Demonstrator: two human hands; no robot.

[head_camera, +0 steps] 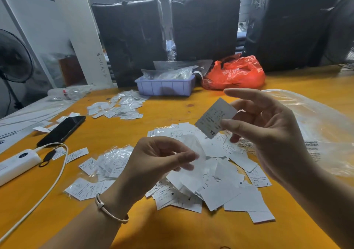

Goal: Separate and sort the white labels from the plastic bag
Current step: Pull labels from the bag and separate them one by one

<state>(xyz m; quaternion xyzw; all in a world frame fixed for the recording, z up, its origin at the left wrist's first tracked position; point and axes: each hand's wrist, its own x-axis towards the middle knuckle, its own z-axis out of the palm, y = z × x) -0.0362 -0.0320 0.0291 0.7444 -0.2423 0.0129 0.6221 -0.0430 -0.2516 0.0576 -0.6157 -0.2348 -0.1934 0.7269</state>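
The right hand (pixel 268 133) pinches a white label (pixel 215 118) between thumb and a finger, with the other fingers spread wide. The label is in the middle of the frame, tilted, its long side running from lower left to upper right, with "XS" at its low end. The left hand (pixel 157 160) has curled fingers that pinch a small clear plastic bag (pixel 193 149). Under both hands lies a pile of labels (pixel 216 187) on the yellow table (pixel 134 130). A black phone (pixel 62 131) lies at the left
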